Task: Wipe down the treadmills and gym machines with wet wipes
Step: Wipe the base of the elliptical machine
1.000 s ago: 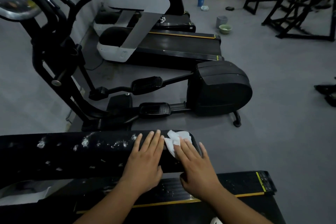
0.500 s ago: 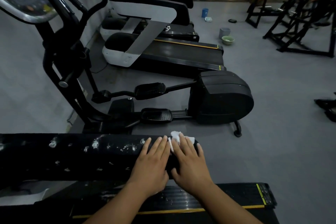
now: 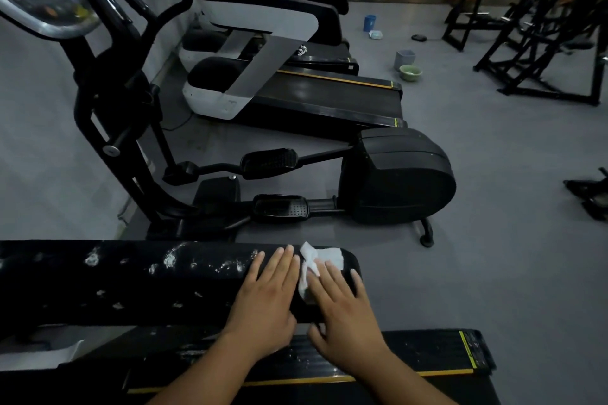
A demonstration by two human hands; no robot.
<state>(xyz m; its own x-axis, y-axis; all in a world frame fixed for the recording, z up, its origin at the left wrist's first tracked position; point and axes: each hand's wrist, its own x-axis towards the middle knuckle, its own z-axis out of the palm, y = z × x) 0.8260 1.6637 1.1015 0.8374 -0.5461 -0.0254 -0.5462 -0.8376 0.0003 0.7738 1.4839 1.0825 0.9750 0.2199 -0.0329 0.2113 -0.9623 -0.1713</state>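
One wipe (image 3: 325, 256) lies pressed under the right hand (image 3: 345, 316), just beside the left hand (image 3: 266, 301).

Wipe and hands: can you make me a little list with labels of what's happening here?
wipe: white, crumpled, on the black rail near its right end
right hand: flat, fingers pressing the wipe
left hand: flat on the rail beside the wipe
rail: white specks left of the hands
behind: cross-trainer, then treadmills
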